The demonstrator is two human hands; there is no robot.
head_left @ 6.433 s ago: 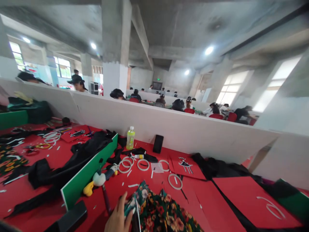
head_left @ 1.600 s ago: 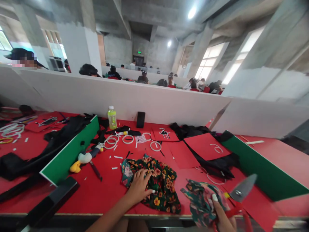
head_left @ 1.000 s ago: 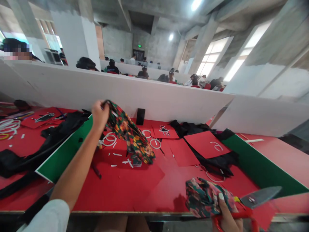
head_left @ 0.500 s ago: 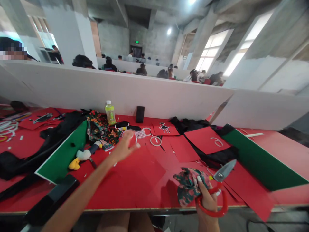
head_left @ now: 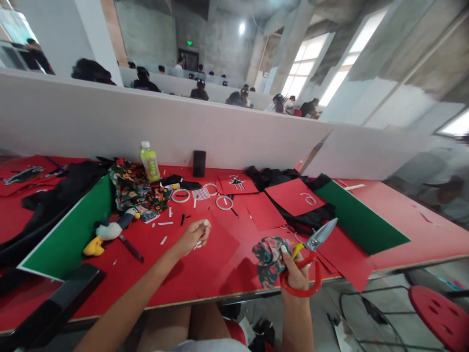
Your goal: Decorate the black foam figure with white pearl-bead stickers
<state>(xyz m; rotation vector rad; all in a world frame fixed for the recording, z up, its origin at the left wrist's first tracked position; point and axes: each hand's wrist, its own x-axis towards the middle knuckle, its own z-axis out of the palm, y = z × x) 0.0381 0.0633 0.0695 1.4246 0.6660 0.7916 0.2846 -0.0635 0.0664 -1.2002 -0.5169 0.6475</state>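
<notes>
My right hand (head_left: 297, 274) is closed around red-handled scissors (head_left: 318, 237), blades pointing up and right, and a bunched piece of floral cloth (head_left: 271, 256). Over the red tabletop (head_left: 220, 274), my left hand (head_left: 194, 237) is curled, fingertips together; whether something small is between them is too small to tell. Left of it lie white paper strips (head_left: 163, 240) and a dark brown tool (head_left: 131, 248). A larger floral cloth (head_left: 128, 188) is heaped at the back left. White rings (head_left: 224, 202) lie beyond my left hand.
A green drink bottle (head_left: 150, 162) and a black upright object (head_left: 199, 163) stand near the white partition (head_left: 164, 122). Green dividers (head_left: 370, 220) flank the workspace. A plush duck (head_left: 110, 231) sits left, red paper sheets (head_left: 295, 196) right. A red stool (head_left: 437, 313) is beside the table.
My left hand has drawn down from the rings and its spread fingers have curled together. My right hand still holds the scissors and cloth. The view has swung to the right.
</notes>
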